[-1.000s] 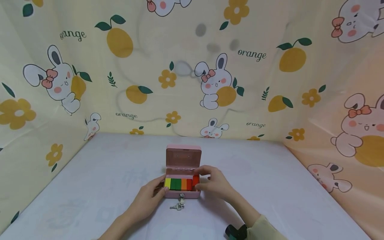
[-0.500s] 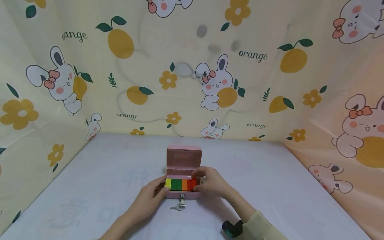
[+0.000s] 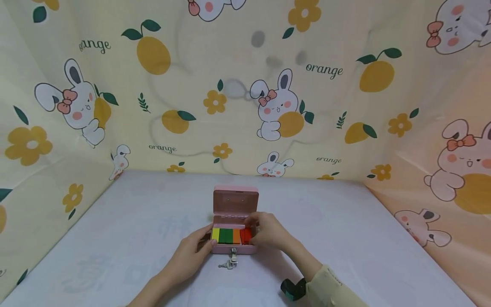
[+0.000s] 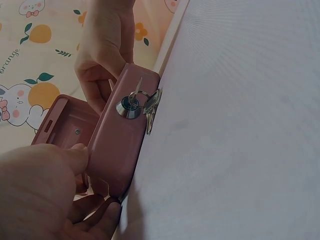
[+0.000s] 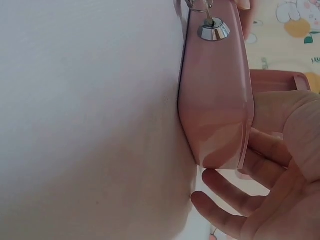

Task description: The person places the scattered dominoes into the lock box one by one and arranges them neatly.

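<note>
A small pink metal cash box [image 3: 245, 249] stands on the table with its lid [image 3: 235, 202] raised. A row of yellow [image 3: 215, 236], green [image 3: 226, 236], orange [image 3: 236, 236] and red blocks fills its inside from left to right. My left hand [image 3: 190, 252] holds the box's left end, thumb on the front corner and fingertips low at its side. At the right end, thumb and forefinger of my right hand [image 3: 271, 232] reach over the wall and pinch a red block [image 3: 247, 235]; its other fingers [image 5: 227, 192] spread outside the box.
Keys [image 4: 151, 106] on a ring hang from the front lock [image 4: 129, 106]. A dark wrist camera [image 3: 293, 289] sits by my right sleeve [image 3: 326, 286]. A patterned cloth [image 3: 238, 51] stands around the back and sides of the white table [image 3: 153, 200].
My right hand has shifted left, bringing the rightmost red block against the row; it stood apart and higher before. My left hand keeps its hold on the box.
</note>
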